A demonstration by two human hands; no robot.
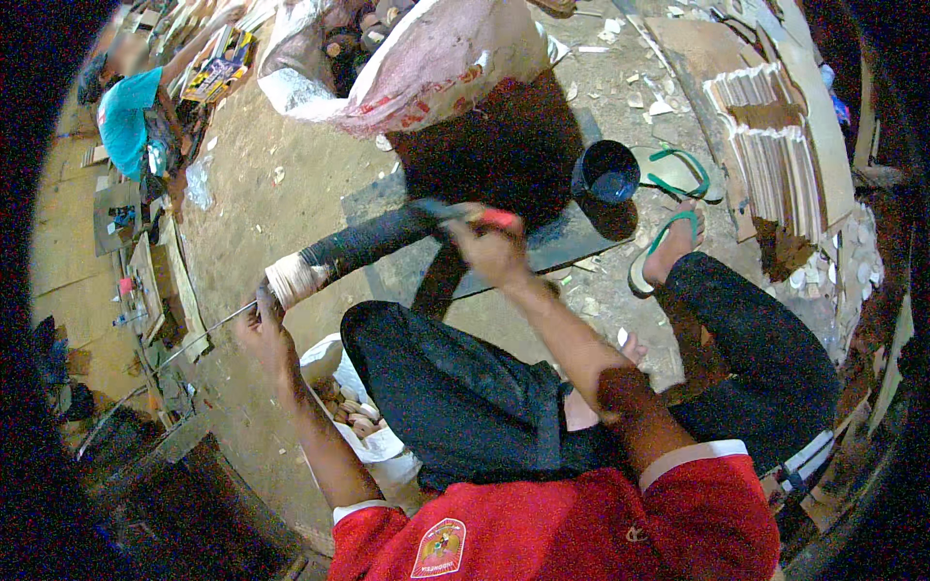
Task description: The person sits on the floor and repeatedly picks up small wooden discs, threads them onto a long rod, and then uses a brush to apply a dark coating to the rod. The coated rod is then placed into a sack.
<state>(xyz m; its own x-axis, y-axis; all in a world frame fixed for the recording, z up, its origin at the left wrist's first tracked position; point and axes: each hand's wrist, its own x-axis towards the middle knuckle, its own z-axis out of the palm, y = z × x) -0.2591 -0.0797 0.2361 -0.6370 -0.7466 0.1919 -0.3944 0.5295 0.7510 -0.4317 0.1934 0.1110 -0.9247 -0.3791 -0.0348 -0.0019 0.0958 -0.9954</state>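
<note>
Black-covered roll, slanting above the floor in front of the seated person, with a pale, bare section at its left end and a thin metal rod projecting beyond that end. The left hand has its fingers curled closed about the rod, right beside the pale section; the right hand, blurred, has its fingers wrapped round a red-handled tool whose dark head lies at the roll's far right end. The step in hand appears to be working the tool along the covering; the next move would call for a steady rod and a controlled tool angle, though exact contact is too blurred to tell. Surrounding the roll is an earthen-looking floor, littered with pale chips to its right. Beyond the roll stands a pink-and-white sack of dark pieces; to its right, a black bucket and, farther off, stacked pale strips; nearer the person, a white bag of rounded pieces; far left, a teal-shirted co-worker.
</note>
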